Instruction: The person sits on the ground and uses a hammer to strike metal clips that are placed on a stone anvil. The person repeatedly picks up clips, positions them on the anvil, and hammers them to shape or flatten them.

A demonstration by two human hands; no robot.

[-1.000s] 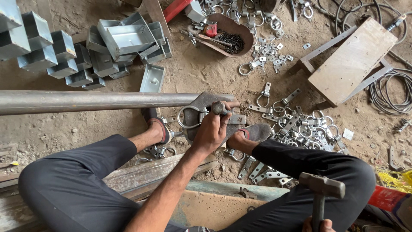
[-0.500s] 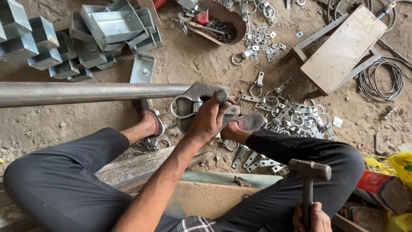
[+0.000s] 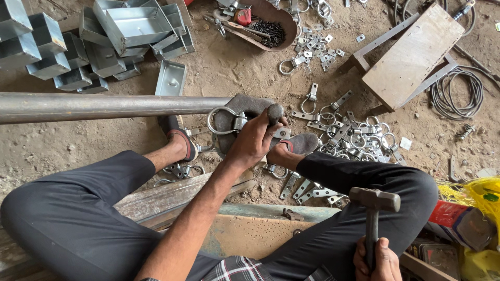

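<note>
My left hand [image 3: 253, 139] grips a short steel punch [image 3: 274, 112] upright over a metal ring-and-plate fitting [image 3: 225, 120]. The fitting lies on a dark iron block [image 3: 245, 104] at the end of a long steel pipe [image 3: 104, 106]. My right hand [image 3: 376, 262] is closed on the handle of a hammer [image 3: 373, 202], held upright above my right knee at the lower right. My feet in sandals rest on either side of the block.
Several loose ring fittings and plates [image 3: 349, 136] litter the dirt right of the block. Galvanised metal boxes [image 3: 88, 47] are stacked at the upper left. A bowl of dark screws [image 3: 271, 26], a wooden stool [image 3: 411, 57] and coiled wire [image 3: 458, 93] lie beyond.
My right hand has brought the hammer up a little. My left hand stays on the punch over the fitting, and the view has shifted slightly.
</note>
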